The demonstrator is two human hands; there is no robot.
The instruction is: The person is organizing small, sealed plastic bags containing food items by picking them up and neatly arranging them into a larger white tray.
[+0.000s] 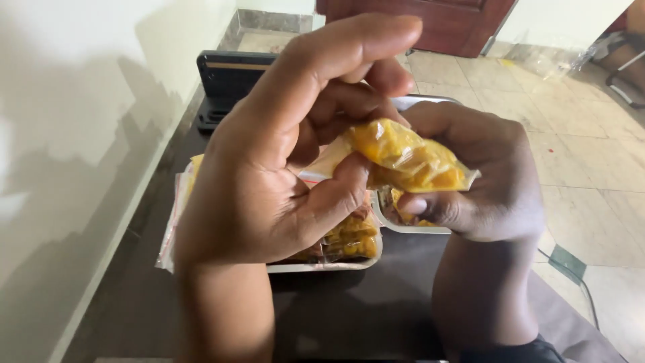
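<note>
Up close to the head camera, two bare hands work a small clear plastic pouch of yellow pieces (403,158) held above a dark tabletop (349,316). The left hand (269,181) is loosely curled, its thumb pressing one end of the pouch against the fingers; the right hand (484,175) is closed around the other end, with one fingertip showing below it. Handling it well seems to call for a firm pinch at both ends and a level pouch, so the soft film does not slip or spill. Directly beneath sit a shallow white tray (322,267) stacked with more filled pouches (353,235) and a second white tray (410,228), crowding the space below. A black flat machine (228,81) stands behind, near the white wall (87,134).
</note>
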